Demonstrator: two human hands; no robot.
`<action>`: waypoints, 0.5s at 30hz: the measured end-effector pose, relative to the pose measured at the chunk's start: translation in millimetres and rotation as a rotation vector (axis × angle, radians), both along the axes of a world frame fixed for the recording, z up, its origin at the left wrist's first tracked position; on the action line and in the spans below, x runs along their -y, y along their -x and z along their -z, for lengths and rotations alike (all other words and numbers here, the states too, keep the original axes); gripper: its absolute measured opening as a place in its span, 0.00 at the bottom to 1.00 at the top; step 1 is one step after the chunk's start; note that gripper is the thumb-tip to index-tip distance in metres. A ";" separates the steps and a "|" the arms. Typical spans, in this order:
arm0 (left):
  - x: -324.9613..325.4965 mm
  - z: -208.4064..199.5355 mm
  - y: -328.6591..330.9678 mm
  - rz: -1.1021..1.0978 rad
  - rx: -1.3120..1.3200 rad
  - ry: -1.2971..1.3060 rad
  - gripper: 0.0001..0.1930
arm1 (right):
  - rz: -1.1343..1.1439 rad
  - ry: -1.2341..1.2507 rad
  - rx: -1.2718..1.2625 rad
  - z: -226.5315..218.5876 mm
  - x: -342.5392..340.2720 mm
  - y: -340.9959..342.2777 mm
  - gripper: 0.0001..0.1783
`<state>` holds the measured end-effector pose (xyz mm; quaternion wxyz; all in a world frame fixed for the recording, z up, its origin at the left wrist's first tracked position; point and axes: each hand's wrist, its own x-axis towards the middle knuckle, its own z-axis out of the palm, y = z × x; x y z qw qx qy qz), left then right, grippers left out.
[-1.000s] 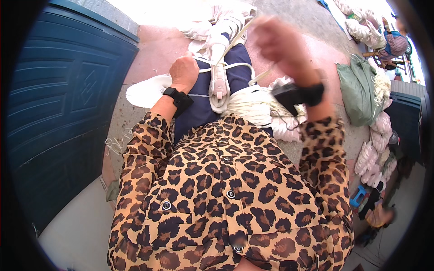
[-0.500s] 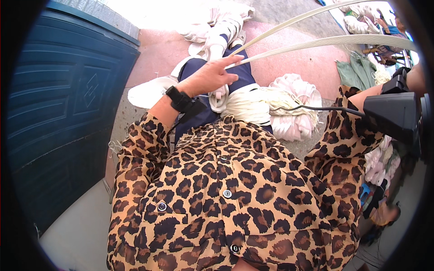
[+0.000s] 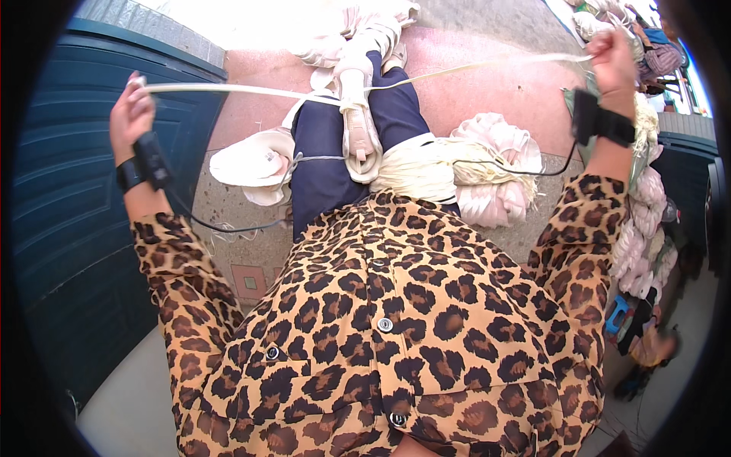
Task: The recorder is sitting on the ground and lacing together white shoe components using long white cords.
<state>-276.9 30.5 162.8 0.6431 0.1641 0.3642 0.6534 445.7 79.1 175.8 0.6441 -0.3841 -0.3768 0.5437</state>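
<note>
Over the navy-trousered legs (image 3: 324, 126), I have the left hand (image 3: 132, 113) and right hand (image 3: 611, 65) far apart, each pinching a length of pale strap (image 3: 228, 89) drawn nearly straight out from the white bundle (image 3: 359, 129) lying lengthwise between the legs, beside draped cream cords (image 3: 417, 169).

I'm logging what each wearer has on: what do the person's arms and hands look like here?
Left hand and right hand are bare. Sleeves are tan with dark leopard spots. Each wrist has a black strap, black box and dark cable.
</note>
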 end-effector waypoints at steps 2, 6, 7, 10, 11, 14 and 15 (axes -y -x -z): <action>15.3 12.6 81.7 -0.233 0.205 0.123 0.05 | 0.090 0.190 0.475 63.5 12.3 49.3 0.10; 12.1 25.7 30.8 -0.285 -0.342 0.383 0.04 | -0.346 0.197 0.791 122.7 69.8 155.4 0.11; 13.4 44.2 9.8 -0.115 -0.299 0.458 0.07 | -0.417 0.222 0.838 133.3 77.0 178.6 0.12; 22.1 77.3 -129.3 0.118 -0.457 0.540 0.13 | -0.529 0.242 0.921 171.1 88.5 220.6 0.12; 32.1 83.2 -161.9 0.228 -0.629 0.526 0.13 | -0.534 0.193 0.996 175.8 89.4 233.3 0.12; 57.9 98.2 -231.1 0.514 -0.851 0.504 0.15 | -0.433 0.133 1.065 182.8 94.3 253.8 0.12; 64.6 104.7 -241.7 0.582 -0.885 0.455 0.15 | -0.415 0.164 1.055 179.4 95.3 258.4 0.12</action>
